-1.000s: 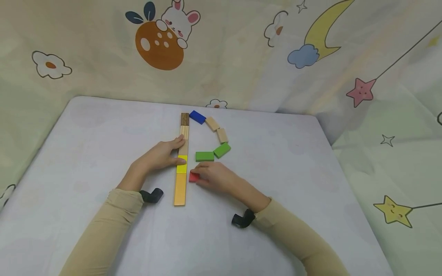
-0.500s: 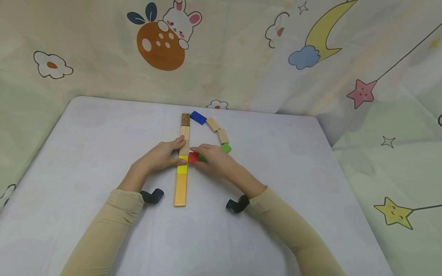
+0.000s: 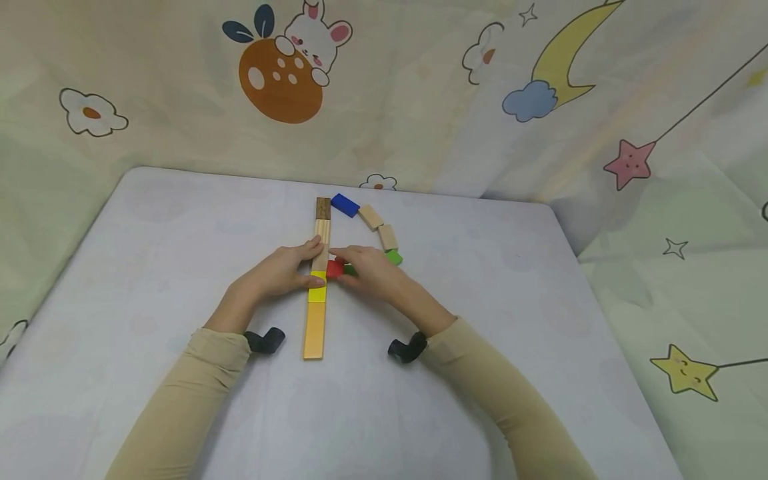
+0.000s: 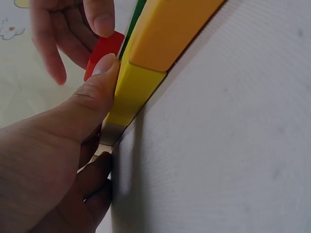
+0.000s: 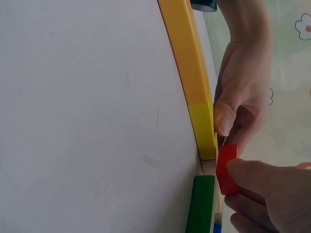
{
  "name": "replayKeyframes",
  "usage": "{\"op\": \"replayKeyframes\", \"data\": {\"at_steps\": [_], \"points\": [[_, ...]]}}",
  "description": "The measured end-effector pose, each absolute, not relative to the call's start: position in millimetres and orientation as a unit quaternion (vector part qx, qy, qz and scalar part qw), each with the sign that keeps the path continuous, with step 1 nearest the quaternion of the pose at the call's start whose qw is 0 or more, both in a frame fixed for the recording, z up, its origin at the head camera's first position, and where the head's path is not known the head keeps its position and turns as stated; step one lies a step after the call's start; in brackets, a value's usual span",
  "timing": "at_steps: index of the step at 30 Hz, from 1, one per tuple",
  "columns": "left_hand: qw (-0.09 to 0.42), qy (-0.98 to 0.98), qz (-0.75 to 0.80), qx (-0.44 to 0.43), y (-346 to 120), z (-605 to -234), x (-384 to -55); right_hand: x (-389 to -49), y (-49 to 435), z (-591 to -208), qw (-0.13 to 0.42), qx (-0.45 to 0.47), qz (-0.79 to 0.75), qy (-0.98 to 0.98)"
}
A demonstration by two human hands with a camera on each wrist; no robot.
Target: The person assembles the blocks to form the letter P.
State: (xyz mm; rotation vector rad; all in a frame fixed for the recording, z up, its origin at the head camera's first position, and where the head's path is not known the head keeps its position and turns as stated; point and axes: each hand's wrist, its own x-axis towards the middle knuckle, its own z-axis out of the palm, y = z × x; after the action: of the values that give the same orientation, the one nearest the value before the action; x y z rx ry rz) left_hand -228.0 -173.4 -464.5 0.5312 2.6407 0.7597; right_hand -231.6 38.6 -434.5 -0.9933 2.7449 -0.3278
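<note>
In the head view, my left hand (image 3: pixel 273 272) rests across a straight row of flat wooden blocks. Its thumb lies on the yellow block (image 3: pixel 318 293), and its fingertips touch a plain wood block (image 3: pixel 320 260) farther up. My right hand (image 3: pixel 373 272) pinches a red block (image 5: pixel 227 169) between thumb and fingers, close to the row's right side. The right wrist view shows the red block raised above the level of a green block (image 5: pixel 201 204). Part of that green block is hidden by the right hand in the head view.
Toward me the row ends in an orange block (image 3: pixel 315 331), and at the far end in a dark brown block (image 3: pixel 323 208). A blue block (image 3: pixel 345 205), two pale blocks (image 3: pixel 388 237) and a second green block (image 3: pixel 393 257) curve off to the right on the white table (image 3: pixel 198 207).
My right hand has carried the red block away from me, from beside the yellow block's near end to between the row and the green block. The left hand stays in place.
</note>
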Motion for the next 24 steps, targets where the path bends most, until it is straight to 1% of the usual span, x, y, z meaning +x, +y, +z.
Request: {"op": "replayKeyframes", "data": {"at_steps": [15, 24], "points": [[0.179, 0.930, 0.265, 0.179, -172.3, -464.3, -229.9, -238.1, 35.9, -432.9, 0.116, -0.341, -0.101, 0.928], [0.172, 0.930, 0.266, 0.187, -174.2, -467.9, -231.0, -240.1, 32.7, -432.3, 0.124, -0.349, -0.083, 0.925]]}}
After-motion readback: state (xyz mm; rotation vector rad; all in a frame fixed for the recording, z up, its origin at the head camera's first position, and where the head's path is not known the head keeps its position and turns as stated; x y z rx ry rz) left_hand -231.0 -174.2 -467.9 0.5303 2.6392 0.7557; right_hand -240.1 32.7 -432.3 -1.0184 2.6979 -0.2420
